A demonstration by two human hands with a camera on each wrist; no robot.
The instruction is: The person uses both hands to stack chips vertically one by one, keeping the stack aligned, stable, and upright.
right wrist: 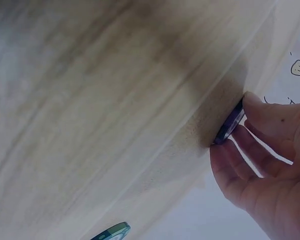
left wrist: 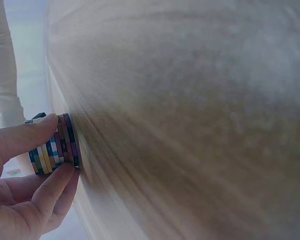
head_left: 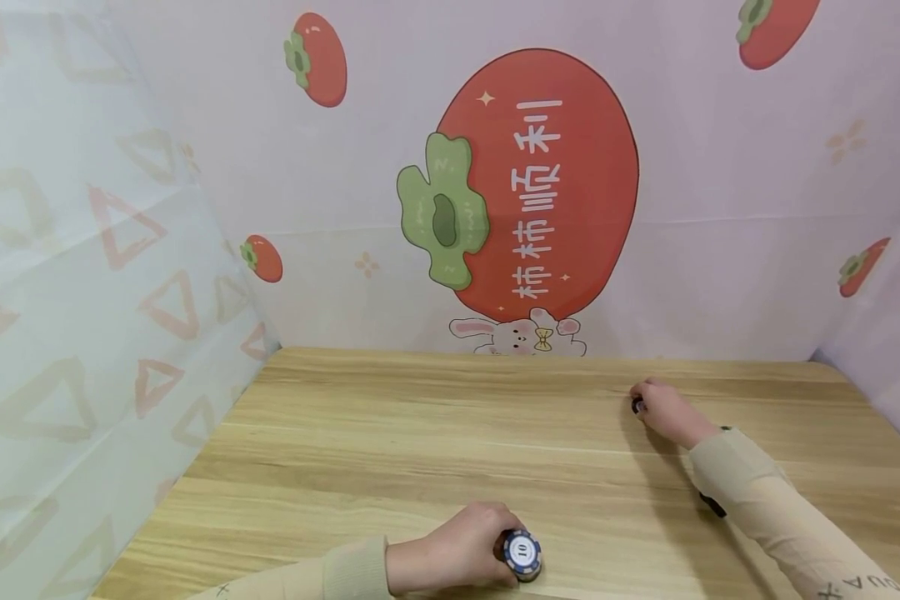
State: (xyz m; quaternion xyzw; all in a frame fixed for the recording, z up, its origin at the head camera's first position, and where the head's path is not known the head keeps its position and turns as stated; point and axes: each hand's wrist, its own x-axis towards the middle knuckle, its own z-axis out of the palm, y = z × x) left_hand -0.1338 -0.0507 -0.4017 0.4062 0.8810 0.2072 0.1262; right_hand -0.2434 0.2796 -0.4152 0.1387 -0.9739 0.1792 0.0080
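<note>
In the head view my left hand (head_left: 457, 546) grips a stack of poker chips (head_left: 523, 553) near the table's front edge; the top chip is blue and white, marked 10. From the left wrist view, thumb and fingers hold the stack's sides, and its chips (left wrist: 55, 147) have several colours. My right hand (head_left: 669, 412) reaches to the back right and pinches a dark purple poker chip (right wrist: 230, 122) at the tabletop between thumb and fingertips. A green poker chip (right wrist: 112, 232) lies at the bottom of the right wrist view.
The wood-grain table (head_left: 390, 433) meets a printed backdrop (head_left: 682, 292) at the back, with patterned fabric (head_left: 120, 292) along the left. A small dark object (head_left: 712, 504) shows beside the right sleeve (head_left: 780, 508); I cannot tell what it is.
</note>
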